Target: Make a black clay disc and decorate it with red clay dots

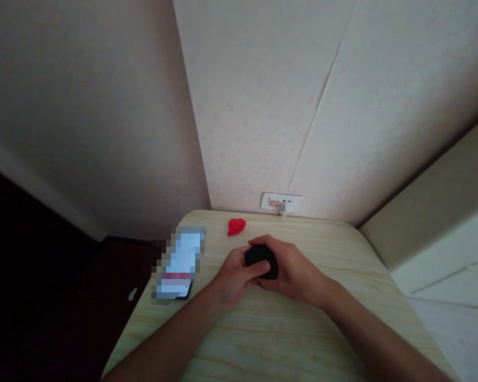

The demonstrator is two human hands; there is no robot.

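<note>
Between my two hands is a smooth, black, rounded lump, held just above or on the wooden table; I cannot tell whether it touches the top. My left hand grips its near left side, with the thumb laid across its front. My right hand curls around its right side and far edge. Fingers and palms hide part of the lump, and its exact kind does not show. A small, crumpled-looking red piece lies on the table just beyond my left hand.
A phone-like device with a bright, pixelated screen rests at the left of the pale wooden table. On the wall behind sits a socket plate with a plug in it. A white cabinet stands to the right.
</note>
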